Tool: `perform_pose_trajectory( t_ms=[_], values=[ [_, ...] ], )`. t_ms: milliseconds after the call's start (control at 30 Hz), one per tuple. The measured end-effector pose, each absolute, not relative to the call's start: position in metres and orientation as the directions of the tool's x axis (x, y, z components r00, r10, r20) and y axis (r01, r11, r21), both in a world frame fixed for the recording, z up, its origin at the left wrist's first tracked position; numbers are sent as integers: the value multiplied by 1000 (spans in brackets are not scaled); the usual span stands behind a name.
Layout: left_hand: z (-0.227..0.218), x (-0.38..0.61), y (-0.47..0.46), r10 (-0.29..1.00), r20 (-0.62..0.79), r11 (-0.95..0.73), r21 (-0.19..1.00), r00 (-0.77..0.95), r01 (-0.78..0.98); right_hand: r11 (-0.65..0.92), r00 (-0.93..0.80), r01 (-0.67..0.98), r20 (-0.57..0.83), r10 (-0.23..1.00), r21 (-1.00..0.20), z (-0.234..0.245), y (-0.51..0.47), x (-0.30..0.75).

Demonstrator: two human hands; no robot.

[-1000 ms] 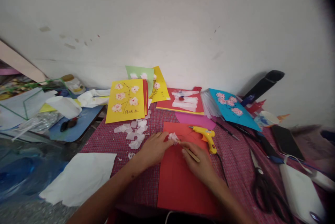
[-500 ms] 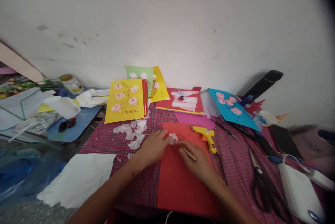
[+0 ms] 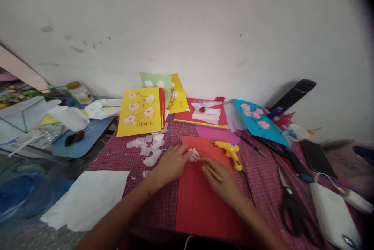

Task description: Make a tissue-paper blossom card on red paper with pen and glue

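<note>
A red sheet of paper (image 3: 201,203) lies on the table, with a white-pink tissue paper flower (image 3: 193,155) near its top. My left hand (image 3: 172,164) rests at the sheet's left edge, fingers stretched out, its fingertips touching the flower's left side. My right hand (image 3: 220,176) is closed around a thin wooden stick (image 3: 214,173), whose far tip is hidden by the fingers close to the flower's right side. A yellow glue gun (image 3: 229,150) lies on the sheet's upper right, its nozzle pointing left. Small tissue paper squares (image 3: 149,148) lie scattered left of the sheet.
A yellow flower picture (image 3: 140,113) leans at the back left, a blue one (image 3: 260,121) at the back right. Large black scissors (image 3: 295,211) and a white power bank (image 3: 334,215) lie on the right. A white tissue sheet (image 3: 90,199) is at the lower left.
My right hand has shifted slightly right and down with the stick, a little away from the flower. My left hand stays in place.
</note>
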State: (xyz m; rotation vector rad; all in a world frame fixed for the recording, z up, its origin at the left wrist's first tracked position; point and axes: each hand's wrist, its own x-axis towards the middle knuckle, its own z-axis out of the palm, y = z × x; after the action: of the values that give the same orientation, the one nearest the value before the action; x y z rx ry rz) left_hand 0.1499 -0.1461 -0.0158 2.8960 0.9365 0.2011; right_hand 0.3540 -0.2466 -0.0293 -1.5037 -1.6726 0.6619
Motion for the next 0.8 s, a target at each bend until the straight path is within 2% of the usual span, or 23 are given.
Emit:
perform_pose_trajectory(
  t_ms=[233,367,533,633,800],
  values=[
    [-12,138,-143,624,106,-780,136,774,610,140,51,565,203,978,-813,-23,-262,360],
    [-11,114,-147,640,158,-768,168,752,618,149,60,540,215,975,-828,-22,-284,353],
    [-14,60,-146,806,250,-591,284,537,755,108,103,447,170,980,-888,-38,-308,340],
    [-19,30,-141,841,338,-528,338,423,779,62,173,390,139,975,-919,-49,-311,337],
    [-32,11,-141,848,331,-512,316,413,799,61,171,397,139,975,-916,-53,-310,338]
  ],
)
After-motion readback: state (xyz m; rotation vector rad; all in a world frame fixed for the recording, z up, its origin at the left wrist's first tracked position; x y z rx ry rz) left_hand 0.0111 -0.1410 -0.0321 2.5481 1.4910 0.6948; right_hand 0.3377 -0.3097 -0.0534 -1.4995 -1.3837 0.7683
